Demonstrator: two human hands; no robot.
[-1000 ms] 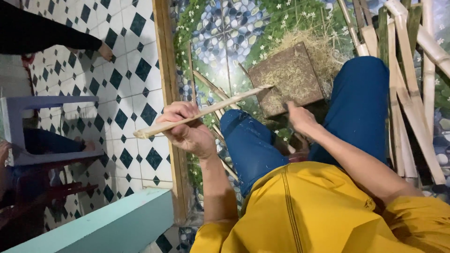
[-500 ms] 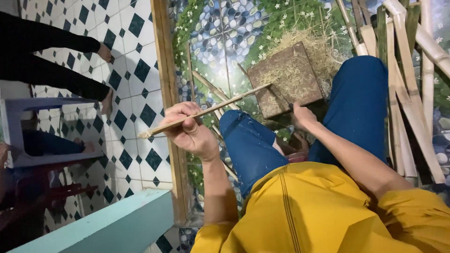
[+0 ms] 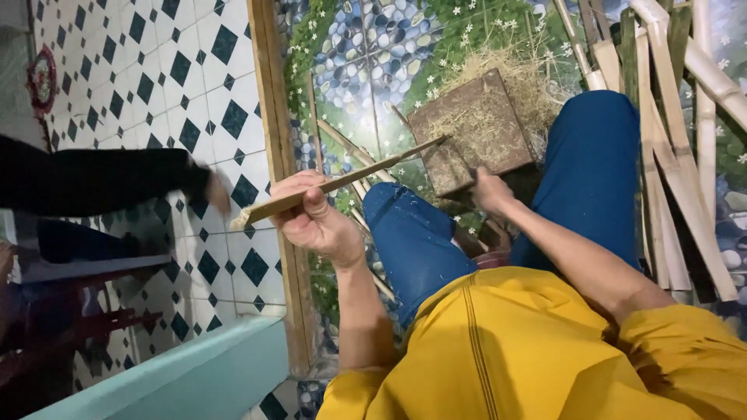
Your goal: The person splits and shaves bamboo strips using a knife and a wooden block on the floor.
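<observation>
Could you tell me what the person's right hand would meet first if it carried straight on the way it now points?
Most likely the brown wooden block: the right hand points up at its near edge, apparently almost touching, though depth is unclear.

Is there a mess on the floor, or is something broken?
Yes, a bit messy. Dry straw is scattered over the wooden block and the floor. Thin sticks lie crisscross below it. The left hand holds a bamboo strip with a frayed near end. The right hand rests by the block.

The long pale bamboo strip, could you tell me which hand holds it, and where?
The left hand grips the long pale bamboo strip near its lower end.
</observation>
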